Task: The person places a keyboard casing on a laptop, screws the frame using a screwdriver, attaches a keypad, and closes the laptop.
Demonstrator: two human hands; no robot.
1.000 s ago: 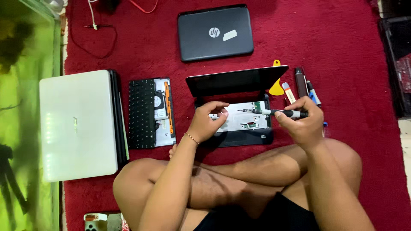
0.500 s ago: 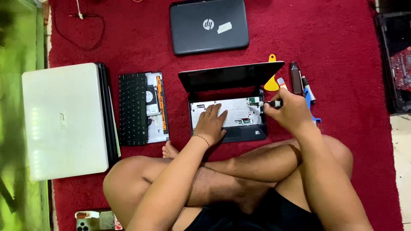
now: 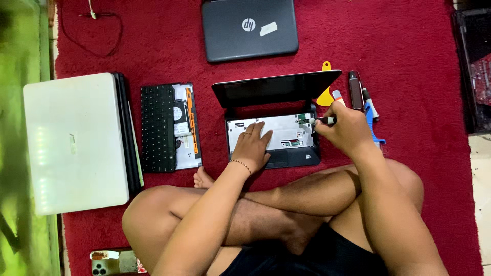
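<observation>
Crossed legs (image 3: pixel 286 204) sit nearest; beyond, left hand (image 3: pixel 253 145) lies flat, fingers spread, steadying the opened laptop (image 3: pixel 273 135) on the rug (image 3: pixel 409 51). Right hand (image 3: pixel 348 128) grips a screwdriver (image 3: pixel 322 120), seemingly working a right-edge screw; next calls for steady turning.

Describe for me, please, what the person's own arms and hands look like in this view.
Both arms are bare, with no sleeves and no gloves. The left hand has a thin beaded bracelet round the wrist and what looks like a ring on one of its fingers. The right hand shows nothing worn.
</observation>
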